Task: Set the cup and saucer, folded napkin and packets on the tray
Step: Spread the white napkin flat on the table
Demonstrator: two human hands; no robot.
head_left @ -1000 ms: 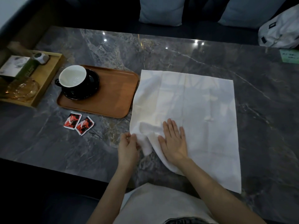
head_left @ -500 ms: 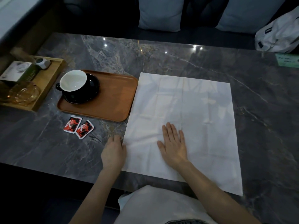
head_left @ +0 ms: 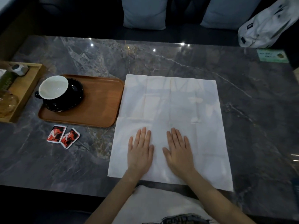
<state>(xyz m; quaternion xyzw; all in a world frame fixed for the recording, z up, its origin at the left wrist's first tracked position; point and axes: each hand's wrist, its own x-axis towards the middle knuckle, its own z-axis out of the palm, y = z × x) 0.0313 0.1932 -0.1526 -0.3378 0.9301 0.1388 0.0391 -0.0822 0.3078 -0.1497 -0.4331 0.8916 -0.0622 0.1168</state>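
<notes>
Napkin [head_left: 171, 120] lies unfolded on the marble table [head_left: 161, 60], both hands pressed flat on its near part — left hand [head_left: 140, 152] and right hand [head_left: 178, 152], fingers spread, holding nothing. Beside its left edge the tray [head_left: 100, 101] carries the cup [head_left: 53, 89] on its saucer [head_left: 74, 96] — two red packets [head_left: 63, 136] lie on the table just in front of the tray.

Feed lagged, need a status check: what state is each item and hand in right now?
Napkin: unfolded, flat on the table, off the tray.
Cup: upright, empty, on the saucer.
Saucer: on the tray's left end.
Tray: right part bare.
Two red packets: on the table, off the tray.
Left hand: open, flat on the napkin.
Right hand: open, flat on the napkin.
</notes>
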